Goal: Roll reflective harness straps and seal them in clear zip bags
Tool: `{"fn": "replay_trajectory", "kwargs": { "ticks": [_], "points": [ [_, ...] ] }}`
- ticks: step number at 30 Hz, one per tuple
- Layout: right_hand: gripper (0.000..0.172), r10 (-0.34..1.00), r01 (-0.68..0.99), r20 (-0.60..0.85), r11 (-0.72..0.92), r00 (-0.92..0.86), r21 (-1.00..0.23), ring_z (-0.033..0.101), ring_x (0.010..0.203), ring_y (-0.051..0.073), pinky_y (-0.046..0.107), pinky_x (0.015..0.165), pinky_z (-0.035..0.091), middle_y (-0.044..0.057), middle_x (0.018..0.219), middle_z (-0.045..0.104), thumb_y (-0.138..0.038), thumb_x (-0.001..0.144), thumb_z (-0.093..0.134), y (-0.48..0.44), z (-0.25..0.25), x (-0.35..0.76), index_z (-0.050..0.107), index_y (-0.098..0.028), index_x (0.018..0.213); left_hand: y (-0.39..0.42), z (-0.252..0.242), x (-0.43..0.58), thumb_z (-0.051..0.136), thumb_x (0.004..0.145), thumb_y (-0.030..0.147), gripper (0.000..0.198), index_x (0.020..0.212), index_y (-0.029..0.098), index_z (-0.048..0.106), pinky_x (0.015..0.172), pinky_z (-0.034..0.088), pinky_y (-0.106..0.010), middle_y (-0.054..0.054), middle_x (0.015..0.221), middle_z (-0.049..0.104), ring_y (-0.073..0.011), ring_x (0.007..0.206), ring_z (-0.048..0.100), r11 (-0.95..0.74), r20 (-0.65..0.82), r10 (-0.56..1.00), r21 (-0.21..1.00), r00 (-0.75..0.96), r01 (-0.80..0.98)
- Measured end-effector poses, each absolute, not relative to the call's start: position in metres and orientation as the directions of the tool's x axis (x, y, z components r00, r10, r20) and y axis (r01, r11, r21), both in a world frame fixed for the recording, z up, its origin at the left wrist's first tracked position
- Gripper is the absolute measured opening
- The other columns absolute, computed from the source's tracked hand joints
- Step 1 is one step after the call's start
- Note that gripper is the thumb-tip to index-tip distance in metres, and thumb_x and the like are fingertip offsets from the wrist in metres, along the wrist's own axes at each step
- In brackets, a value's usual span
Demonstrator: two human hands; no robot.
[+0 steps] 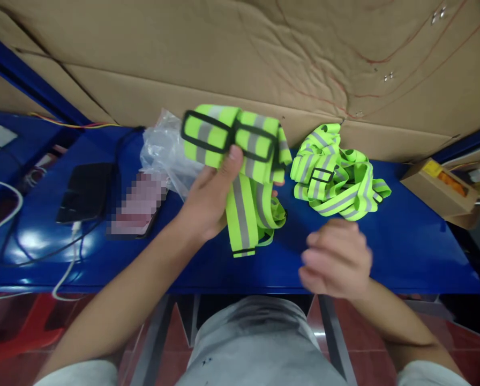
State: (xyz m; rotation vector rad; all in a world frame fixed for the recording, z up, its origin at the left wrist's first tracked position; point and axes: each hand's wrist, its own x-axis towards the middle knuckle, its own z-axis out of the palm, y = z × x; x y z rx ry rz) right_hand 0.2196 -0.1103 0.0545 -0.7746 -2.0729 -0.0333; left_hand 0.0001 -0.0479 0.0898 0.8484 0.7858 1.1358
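My left hand (210,195) is closed on a folded neon-yellow reflective strap (240,161) with grey stripes and black edging, thumb on top, holding it up above the blue table (404,241). Its loose ends hang down toward the table's front. My right hand (334,257) hovers lower right of it, blurred by motion, fingers loosely curled, nothing seen in it. A second bundle of the same reflective strap (338,177) lies on the table to the right.
A crumpled clear plastic bag (167,153) lies behind my left hand. A black phone (85,193) with cables sits at the left beside a blurred-out item. A small cardboard box (439,187) stands at the right. A cardboard sheet (264,59) backs the table.
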Motion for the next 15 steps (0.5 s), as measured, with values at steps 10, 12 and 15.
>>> {"fn": "replay_trajectory", "kwargs": {
  "ticks": [10,12,15],
  "points": [
    [0.053,0.942,0.287,0.271,0.32,-0.197,-0.903,0.072,0.112,0.024,0.041,0.103,0.06,0.005,0.124,0.075,-0.051,0.086,0.083,-0.074,0.06,0.227,0.066,-0.024,0.129,-0.053,0.052,0.019,0.084,0.087,0.05,0.047,0.123,0.021,0.076,0.113,0.054,-0.038,-0.008,0.131,0.077,-0.0282,0.13,0.068,0.065,0.087,0.828,0.966,0.555,-0.249],
    [0.046,0.956,0.198,0.228,0.264,-0.187,-0.944,0.074,0.099,0.021,0.036,0.089,0.064,0.003,0.113,0.077,-0.048,0.088,0.082,-0.073,0.059,0.227,0.067,-0.024,0.124,-0.054,0.051,0.018,0.09,0.082,0.041,0.047,0.122,0.021,0.076,0.1,0.059,-0.034,-0.008,0.124,0.079,-0.0251,0.116,0.074,0.191,0.0,0.79,0.95,0.614,-0.246],
    [0.039,0.964,0.062,0.106,0.124,-0.243,-0.99,0.071,0.079,0.017,0.03,0.068,0.062,0.0,0.098,0.076,-0.048,0.089,0.081,-0.069,0.058,0.23,0.069,-0.024,0.117,-0.054,0.051,0.015,0.096,0.073,0.027,0.048,0.116,0.019,0.076,0.083,0.063,-0.031,-0.008,0.108,0.081,-0.0228,0.098,0.078,0.418,-0.152,0.68,0.884,0.717,-0.208]
  ]
}}
